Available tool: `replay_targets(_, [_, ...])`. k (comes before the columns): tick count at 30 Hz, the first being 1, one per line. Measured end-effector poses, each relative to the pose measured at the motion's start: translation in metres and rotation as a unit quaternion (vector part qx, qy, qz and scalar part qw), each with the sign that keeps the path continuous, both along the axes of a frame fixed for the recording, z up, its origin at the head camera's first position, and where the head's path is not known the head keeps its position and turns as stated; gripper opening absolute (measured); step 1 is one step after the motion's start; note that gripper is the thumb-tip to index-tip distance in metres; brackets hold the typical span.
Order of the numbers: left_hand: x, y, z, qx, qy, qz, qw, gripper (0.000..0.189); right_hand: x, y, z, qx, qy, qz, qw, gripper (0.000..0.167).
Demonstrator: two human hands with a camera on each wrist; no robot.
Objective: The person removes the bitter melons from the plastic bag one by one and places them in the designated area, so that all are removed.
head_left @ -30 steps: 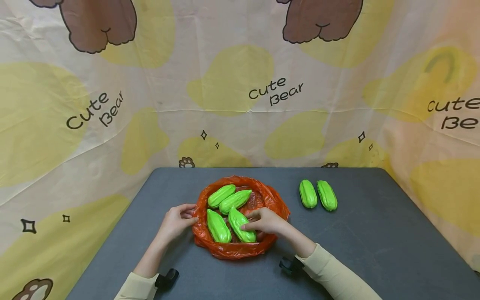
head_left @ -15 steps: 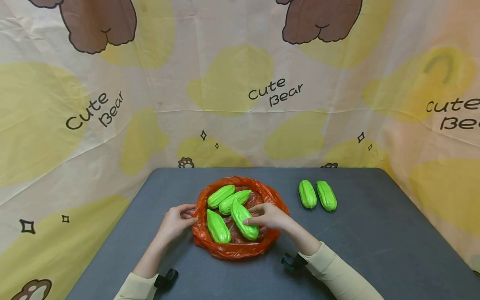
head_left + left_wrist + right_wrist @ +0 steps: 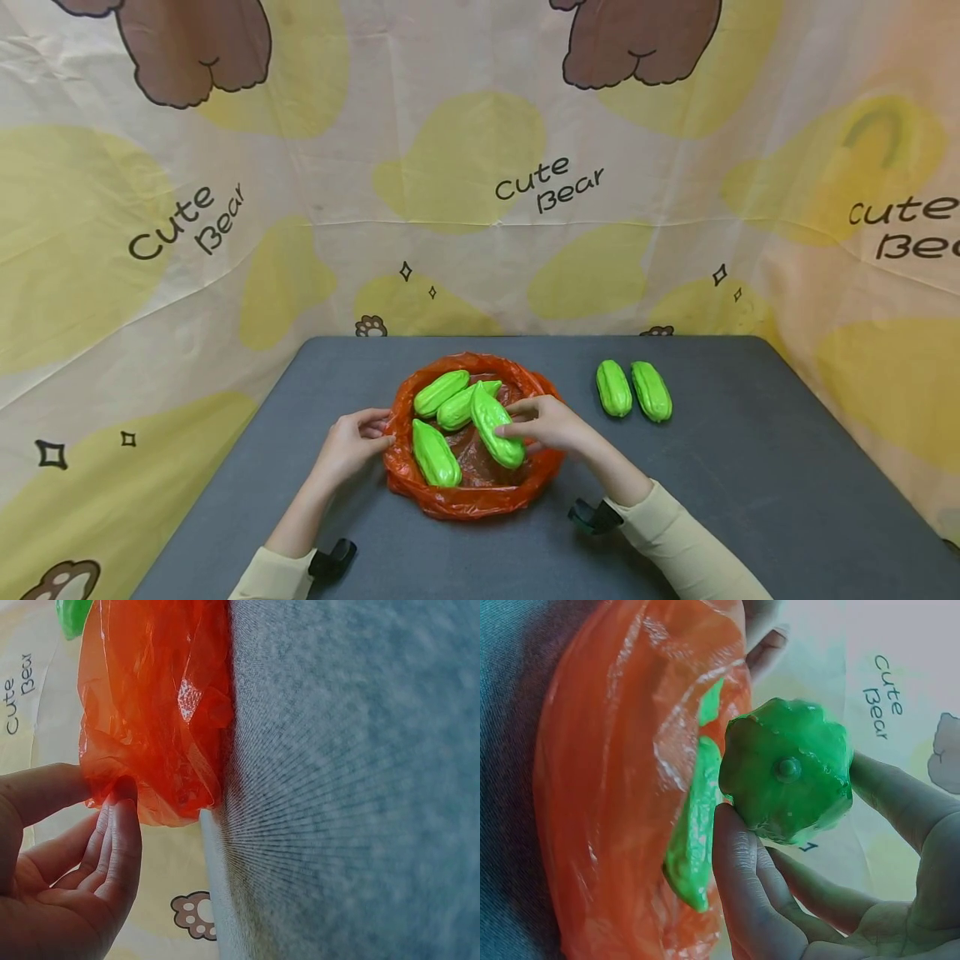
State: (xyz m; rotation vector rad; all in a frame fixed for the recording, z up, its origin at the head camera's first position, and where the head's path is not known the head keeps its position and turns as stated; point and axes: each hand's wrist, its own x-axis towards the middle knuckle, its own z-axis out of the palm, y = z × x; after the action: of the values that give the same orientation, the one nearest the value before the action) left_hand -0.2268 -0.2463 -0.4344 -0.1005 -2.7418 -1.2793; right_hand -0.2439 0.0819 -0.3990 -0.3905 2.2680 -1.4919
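A red plastic bag (image 3: 540, 492) stands on the table with its mouth spread wide and its rim folded down. My left hand (image 3: 352, 446) pinches the left side of that rim between thumb and fingers; the left wrist view shows the bunched plastic. In my right hand (image 3: 551, 429) a ridged green bitter melon (image 3: 492, 425) is held by thumb and fingertips, tilted, above the bag's opening. Its stubby round end (image 3: 786, 771) faces the right wrist camera. Inside the bag lie three more: one bitter melon (image 3: 435, 454) in front, one (image 3: 441, 394) behind, and a partly covered one (image 3: 459, 410).
Two more bitter melons (image 3: 614, 389) (image 3: 652, 392) lie side by side on the dark grey table (image 3: 750, 483), right of the bag. Behind the table hangs a printed cloth (image 3: 450, 167). Each wrist wears a black camera mount.
My right hand has lifted the bitter melon from among the others and drawn it up and slightly to the right. The left hand stays on the rim.
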Motion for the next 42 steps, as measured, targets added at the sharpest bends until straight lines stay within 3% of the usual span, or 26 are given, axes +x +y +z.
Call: replay_targets(42, [0.002,-0.001,0.002,0.002,0.000,-0.002,1.0000,0.041,-0.003,0.039,0.019,0.005,0.012,-0.047,0.9988,0.063])
